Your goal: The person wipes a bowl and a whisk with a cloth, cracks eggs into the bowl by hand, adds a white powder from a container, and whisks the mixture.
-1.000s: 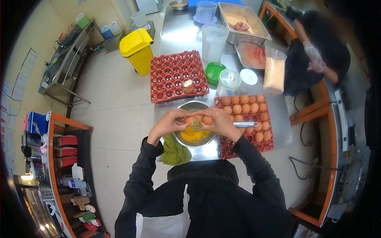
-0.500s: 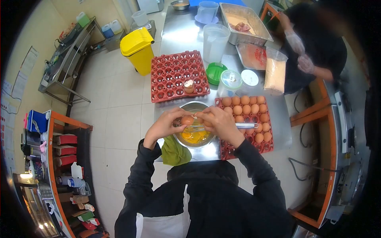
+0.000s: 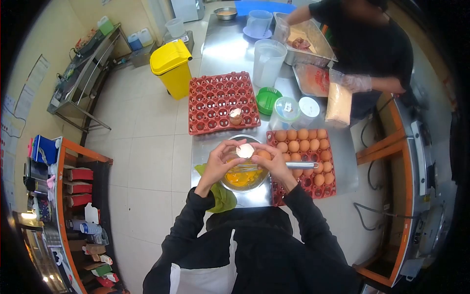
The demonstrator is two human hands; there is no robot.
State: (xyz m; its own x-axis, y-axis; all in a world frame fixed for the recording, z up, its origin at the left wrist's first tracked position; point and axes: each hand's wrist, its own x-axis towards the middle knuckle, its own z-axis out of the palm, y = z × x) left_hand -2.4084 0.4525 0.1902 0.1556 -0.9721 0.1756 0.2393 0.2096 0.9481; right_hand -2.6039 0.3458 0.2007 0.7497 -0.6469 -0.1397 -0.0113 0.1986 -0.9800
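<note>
Over the metal bowl [image 3: 260, 186], my left hand [image 3: 220, 159] holds an opened eggshell [image 3: 245, 150], its white inside facing up. My right hand [image 3: 275, 164] is curled around a brown egg [image 3: 264, 155], and its fingertips reach the shell's edge. Cracked eggs with yellow yolks [image 3: 240, 177] lie in the bowl. A whisk [image 3: 301, 165] rests across the bowl, its handle stretching right over the tray of brown eggs [image 3: 334, 188]. Beyond the bowl, a second red egg tray [image 3: 210, 128] carries an empty shell [image 3: 236, 116].
A green cloth [image 3: 223, 198] lies left of the bowl. Behind stand a green dish [image 3: 268, 100], lidded tubs [image 3: 308, 111], a clear pitcher [image 3: 269, 63] and a bag of crumbs [image 3: 339, 105]. A gloved co-worker [image 3: 369, 49] reaches into a metal pan [image 3: 313, 60]. A yellow bin [image 3: 171, 73] stands left.
The egg in my left hand has come open and shows its white inside. Across the table, the co-worker has leaned in, one hand at the pan and one at the bag.
</note>
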